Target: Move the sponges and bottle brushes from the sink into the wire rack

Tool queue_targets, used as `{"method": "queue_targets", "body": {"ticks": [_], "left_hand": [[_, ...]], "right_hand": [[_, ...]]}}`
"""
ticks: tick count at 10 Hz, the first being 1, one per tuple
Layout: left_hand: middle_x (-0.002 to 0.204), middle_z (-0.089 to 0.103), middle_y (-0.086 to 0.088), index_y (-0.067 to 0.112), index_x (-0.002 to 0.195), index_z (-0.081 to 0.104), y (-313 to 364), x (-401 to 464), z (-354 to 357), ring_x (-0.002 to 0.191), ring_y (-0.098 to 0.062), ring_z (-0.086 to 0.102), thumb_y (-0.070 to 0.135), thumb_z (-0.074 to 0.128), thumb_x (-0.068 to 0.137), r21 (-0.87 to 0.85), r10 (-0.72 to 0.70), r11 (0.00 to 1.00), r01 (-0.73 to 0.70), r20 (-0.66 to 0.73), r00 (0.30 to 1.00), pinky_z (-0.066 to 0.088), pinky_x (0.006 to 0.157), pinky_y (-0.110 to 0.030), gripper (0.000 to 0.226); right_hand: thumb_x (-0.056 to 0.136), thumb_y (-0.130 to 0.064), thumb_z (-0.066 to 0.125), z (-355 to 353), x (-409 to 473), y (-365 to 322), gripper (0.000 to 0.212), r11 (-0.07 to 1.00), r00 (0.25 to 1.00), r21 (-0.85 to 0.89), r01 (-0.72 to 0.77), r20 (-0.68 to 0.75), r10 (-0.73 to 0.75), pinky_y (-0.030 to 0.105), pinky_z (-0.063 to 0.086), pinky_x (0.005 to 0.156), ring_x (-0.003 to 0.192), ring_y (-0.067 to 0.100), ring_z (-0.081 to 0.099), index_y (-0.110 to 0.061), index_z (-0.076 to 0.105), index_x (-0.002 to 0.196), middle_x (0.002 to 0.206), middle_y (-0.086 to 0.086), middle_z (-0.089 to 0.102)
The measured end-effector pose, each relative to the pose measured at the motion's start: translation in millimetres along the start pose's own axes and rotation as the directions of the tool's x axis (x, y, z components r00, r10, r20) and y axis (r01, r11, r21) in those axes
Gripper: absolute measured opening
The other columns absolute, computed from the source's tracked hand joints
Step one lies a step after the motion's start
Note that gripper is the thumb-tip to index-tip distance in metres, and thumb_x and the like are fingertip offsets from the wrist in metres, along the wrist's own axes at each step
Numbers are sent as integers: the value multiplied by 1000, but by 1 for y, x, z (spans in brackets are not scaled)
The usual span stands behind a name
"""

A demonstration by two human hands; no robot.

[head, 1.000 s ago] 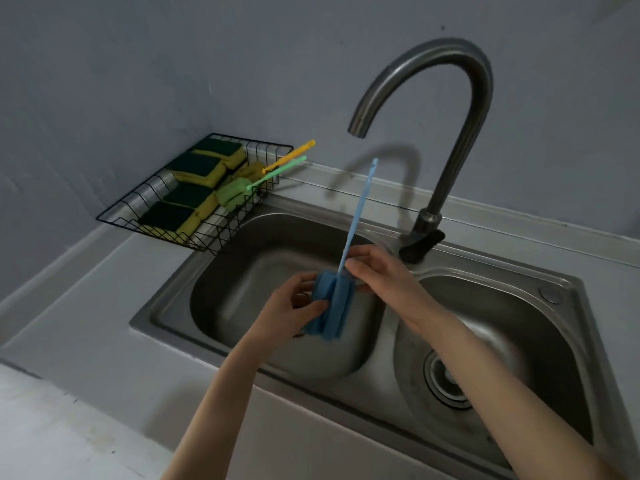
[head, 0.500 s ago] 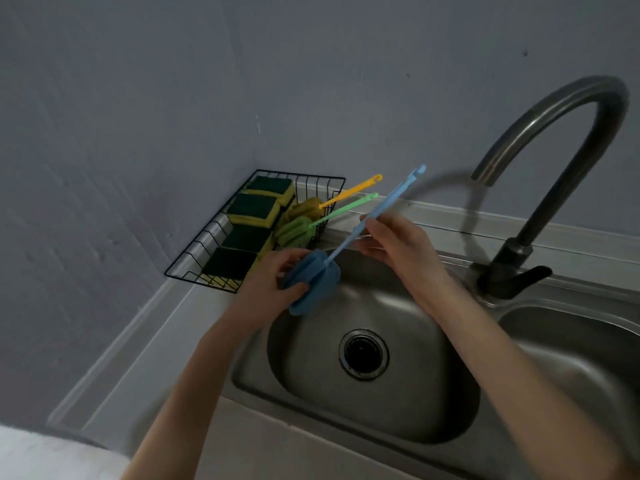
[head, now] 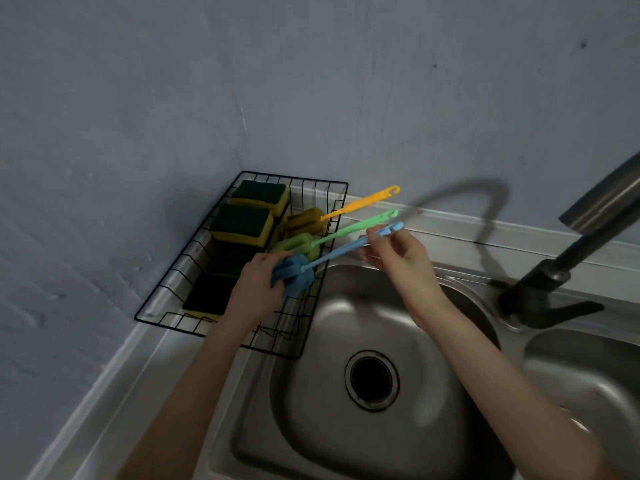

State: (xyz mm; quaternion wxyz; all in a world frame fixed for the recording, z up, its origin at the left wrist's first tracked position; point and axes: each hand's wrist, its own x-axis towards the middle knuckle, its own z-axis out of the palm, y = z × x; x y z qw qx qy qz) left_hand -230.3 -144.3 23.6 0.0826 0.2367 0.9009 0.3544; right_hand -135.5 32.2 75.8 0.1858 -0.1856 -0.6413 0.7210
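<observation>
A black wire rack [head: 313, 317] stands in the counter corner, left of the sink [head: 346, 427]. Several green-and-yellow sponges [head: 242, 221] lie along its left side. A yellow bottle brush [head: 356, 204] and a green bottle brush [head: 349, 230] rest in it, handles sticking out over the right rim. I hold a blue bottle brush [head: 294, 271] over the rack, just in front of the green one. My left hand [head: 256, 285] grips its foam head. My right hand [head: 398, 254] pinches its handle near the tip.
The left basin shows only its drain [head: 372, 379]; a second basin [head: 585, 382] lies to the right. A dark faucet [head: 561, 271] rises at the right edge. Grey walls close in behind and to the left of the rack.
Both hands carried the blue brush up out of the basin and leftward to the rack; its handle tipped from nearly upright to lying almost parallel with the other two handles.
</observation>
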Motion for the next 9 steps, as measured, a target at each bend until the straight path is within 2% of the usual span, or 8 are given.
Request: {"method": "queue_targets", "body": {"ticks": [1,2,3,5,6,7,8,9], "left_hand": [[123,47,-15,17,124,47,-9,9,7,112,-29,48,1,50,82,6,-26,1000,26,33,999,38,90,-32,45],[126,46,-17,15,125,46,-19,17,17,114,-31,46,-1,47,82,18,-67,998,66,88,994,39,95,-40,46],[128,45,-17,15,126,44,-22,19,23,115,-31,46,-1,47,82,22,-87,996,85,112,990,39,96,-39,47],[133,43,-15,16,130,39,-19,20,22,119,-30,44,-1,47,81,22,-112,994,110,157,981,37,100,-40,53],[139,39,-15,15,137,29,-11,16,18,124,-30,41,4,48,83,19,-85,996,83,158,984,37,104,-42,58],[141,37,-15,13,138,27,0,9,9,127,-29,39,8,48,85,-12,-50,999,52,122,991,35,105,-39,57],[142,37,-14,12,137,28,23,3,-4,128,-26,38,12,49,87,-32,25,999,-23,60,998,33,104,-36,55],[141,39,-14,12,136,28,39,-2,-15,127,-27,38,15,49,87,25,106,994,-106,17,994,34,107,-40,54]], "right_hand": [[89,-10,50,0,8,11,8,999,999,-9,-52,-17,51,12,53,70,59,0,64,-6,56,91,74,0,62],[89,-9,49,1,16,25,12,992,992,-29,-121,-26,120,13,52,68,64,6,62,-1,56,95,73,2,61],[89,-10,50,1,18,31,8,987,987,-20,-158,-36,157,13,52,67,64,4,62,-11,56,84,74,1,60],[88,-16,52,-1,18,36,8,987,987,-32,-160,-17,160,17,52,73,75,13,63,-19,55,81,80,5,61],[86,-19,55,-6,12,34,7,982,989,-120,-149,-44,144,32,48,90,88,23,61,-21,56,92,94,26,59],[86,-21,56,-14,9,27,22,974,991,-186,-131,-59,122,21,44,89,89,14,59,-21,52,108,104,20,61],[84,-27,57,-23,4,13,46,897,994,-430,-104,-83,75,24,38,94,114,20,52,-18,42,127,126,13,54],[84,-30,57,-28,-4,-2,57,774,999,-633,-33,-42,8,29,32,101,127,24,41,-16,35,134,137,14,45]]}}
